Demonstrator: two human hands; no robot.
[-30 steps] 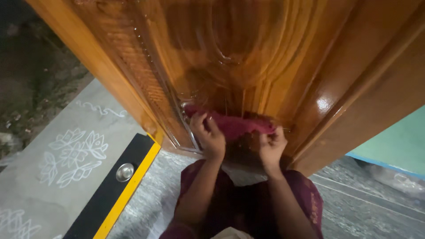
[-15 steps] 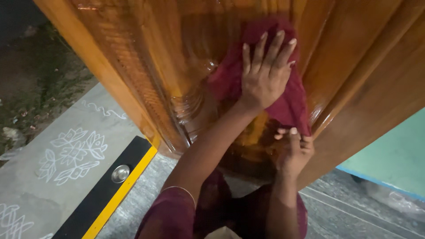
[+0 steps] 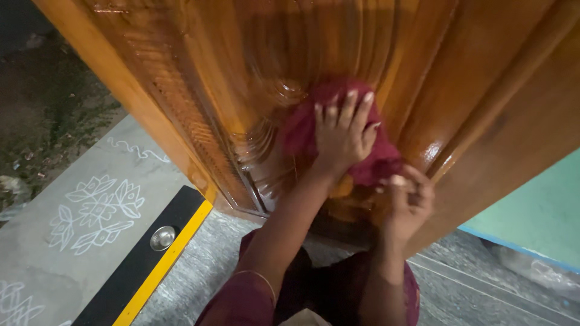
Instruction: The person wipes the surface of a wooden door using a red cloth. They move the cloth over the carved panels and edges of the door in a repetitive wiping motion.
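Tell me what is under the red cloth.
The red cloth lies on the glossy wooden door, pressed by the left hand. The carving directly beneath is covered.

Two hands are seen, the left hand [image 3: 341, 136] and the right hand [image 3: 409, 202]. One red cloth [image 3: 302, 130], one wooden door [image 3: 483, 90], one round metal knob [image 3: 162, 238] at eight o'clock are counted.
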